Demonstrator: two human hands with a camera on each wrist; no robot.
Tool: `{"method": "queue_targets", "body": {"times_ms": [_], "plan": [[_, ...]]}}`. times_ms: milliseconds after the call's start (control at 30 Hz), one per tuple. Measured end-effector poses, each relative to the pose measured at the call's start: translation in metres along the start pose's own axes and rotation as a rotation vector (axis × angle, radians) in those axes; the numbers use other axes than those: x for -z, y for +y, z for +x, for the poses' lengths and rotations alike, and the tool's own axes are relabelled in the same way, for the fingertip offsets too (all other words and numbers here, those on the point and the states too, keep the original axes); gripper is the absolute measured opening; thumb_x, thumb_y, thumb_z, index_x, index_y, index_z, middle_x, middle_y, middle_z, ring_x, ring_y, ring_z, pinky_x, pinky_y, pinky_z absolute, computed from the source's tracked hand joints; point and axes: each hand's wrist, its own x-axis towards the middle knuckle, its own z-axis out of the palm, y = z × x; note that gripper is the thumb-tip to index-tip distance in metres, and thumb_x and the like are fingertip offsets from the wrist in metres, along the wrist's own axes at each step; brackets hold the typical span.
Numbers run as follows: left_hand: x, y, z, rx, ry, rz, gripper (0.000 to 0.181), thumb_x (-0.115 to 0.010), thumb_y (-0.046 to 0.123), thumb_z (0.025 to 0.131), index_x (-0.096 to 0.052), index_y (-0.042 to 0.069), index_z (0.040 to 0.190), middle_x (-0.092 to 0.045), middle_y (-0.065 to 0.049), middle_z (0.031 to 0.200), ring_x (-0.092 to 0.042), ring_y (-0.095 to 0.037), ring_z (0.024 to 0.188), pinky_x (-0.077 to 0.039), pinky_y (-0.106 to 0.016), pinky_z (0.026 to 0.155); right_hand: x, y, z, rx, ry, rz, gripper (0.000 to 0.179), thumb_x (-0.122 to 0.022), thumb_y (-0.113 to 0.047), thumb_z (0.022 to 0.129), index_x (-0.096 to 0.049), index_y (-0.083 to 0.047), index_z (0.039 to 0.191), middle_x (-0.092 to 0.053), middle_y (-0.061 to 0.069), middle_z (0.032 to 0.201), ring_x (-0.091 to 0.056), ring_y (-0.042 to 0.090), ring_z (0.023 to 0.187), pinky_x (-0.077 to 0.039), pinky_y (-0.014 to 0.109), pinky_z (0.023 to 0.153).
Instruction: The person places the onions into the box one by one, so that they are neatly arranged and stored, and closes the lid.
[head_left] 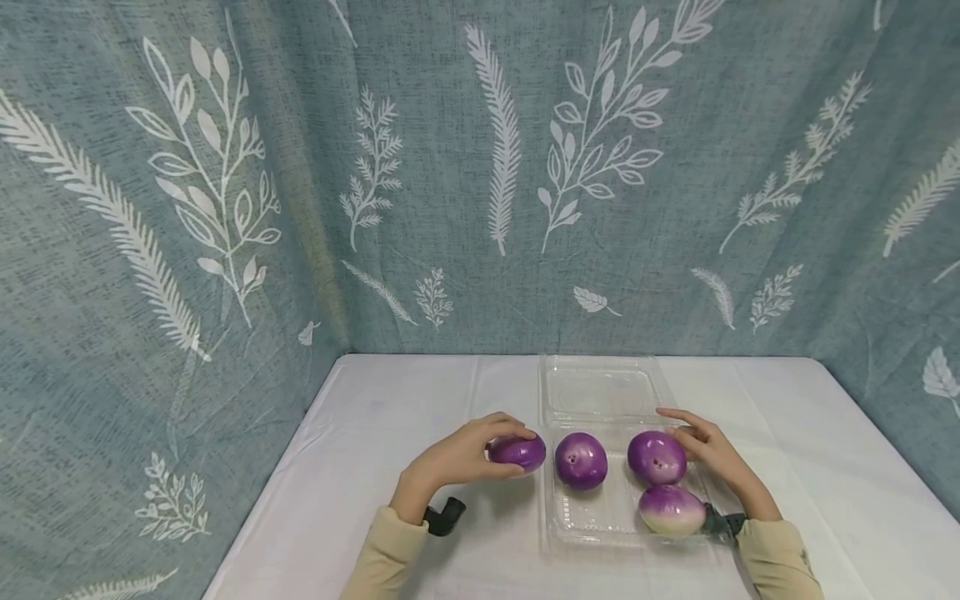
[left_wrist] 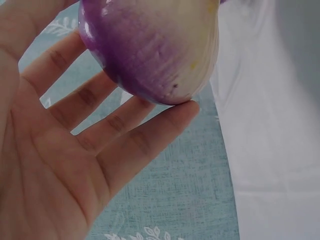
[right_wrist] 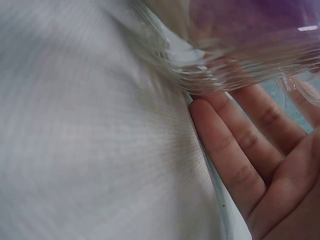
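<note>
Left hand [head_left: 467, 454]: fingers curved round a glossy, rounded purple-and-cream vegetable [head_left: 523, 452], thumb on the near side, spread only as wide as the piece. The vegetable is held up over the white cloth-covered counter [head_left: 420, 387], just left of a clear, ribbed plastic hinged container [head_left: 596, 518]. Left wrist view shows its cream side, little finger touching the underside.

Container lies open, its transparent rectangular lid [head_left: 600, 390] laid back toward the blue-green leaf-print curtain [head_left: 420, 167]. Inside: a round purple vegetable [head_left: 581, 461] at left; a second purple vegetable [head_left: 657, 457] at right rear; a purple-topped, cream-bottomed vegetable [head_left: 671, 510] at right front, next to the rear one.

Right hand [head_left: 711, 454]: at the container's right side, fingers extended and parted, none of the vegetables in its grasp. Right wrist view is blurred; fingertips seem to touch the container's outer edge.
</note>
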Motion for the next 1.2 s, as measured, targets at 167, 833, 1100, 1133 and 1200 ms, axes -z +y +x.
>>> {"method": "queue_targets", "body": {"times_ms": [167,833,1100,1133,1200], "plan": [[0.000,0.007,0.005,-0.003,-0.003,-0.008,0.043,-0.069,0.033,0.083,-0.059,0.020,0.123,-0.055,0.002,0.120,-0.054,-0.014,0.106,-0.049,-0.023,0.081,0.000,-0.001,0.001,-0.002,-0.003,0.000,0.039,-0.043,-0.009,0.098,-0.038,0.011,0.131,-0.067,-0.017,0.088,-0.063,0.003,0.082,-0.056,0.027,0.064],[-0.008,0.020,0.023,-0.093,-0.024,0.025,0.044,-0.070,0.030,0.083,-0.058,0.019,0.124,-0.056,0.000,0.121,-0.054,-0.010,0.107,-0.048,-0.020,0.084,0.000,-0.002,0.000,0.018,-0.009,0.015,0.038,-0.042,-0.007,0.098,-0.037,0.011,0.132,-0.066,-0.019,0.092,-0.063,0.002,0.085,-0.056,0.028,0.063],[-0.008,0.022,0.026,-0.066,-0.038,-0.040,0.044,-0.071,0.032,0.081,-0.059,0.022,0.123,-0.057,0.004,0.120,-0.053,-0.008,0.109,-0.047,-0.020,0.087,0.000,-0.003,0.000,0.019,-0.019,0.028,0.039,-0.042,-0.007,0.098,-0.036,0.012,0.132,-0.067,-0.018,0.092,-0.064,0.003,0.083,-0.056,0.028,0.063],[-0.009,0.022,0.026,-0.068,-0.039,-0.048,0.044,-0.071,0.032,0.081,-0.059,0.022,0.123,-0.057,0.004,0.120,-0.053,-0.007,0.109,-0.047,-0.021,0.088,0.000,-0.002,0.000,0.019,-0.020,0.031,0.039,-0.042,-0.007,0.098,-0.036,0.012,0.132,-0.067,-0.018,0.092,-0.064,0.003,0.083,-0.056,0.028,0.063],[-0.009,0.023,0.027,-0.075,-0.044,-0.059,0.045,-0.071,0.033,0.081,-0.059,0.022,0.123,-0.057,0.004,0.121,-0.052,-0.007,0.109,-0.047,-0.021,0.088,0.000,-0.002,0.000,0.017,-0.022,0.036,0.039,-0.042,-0.007,0.098,-0.036,0.013,0.132,-0.067,-0.018,0.092,-0.065,0.004,0.082,-0.056,0.029,0.063]]}}
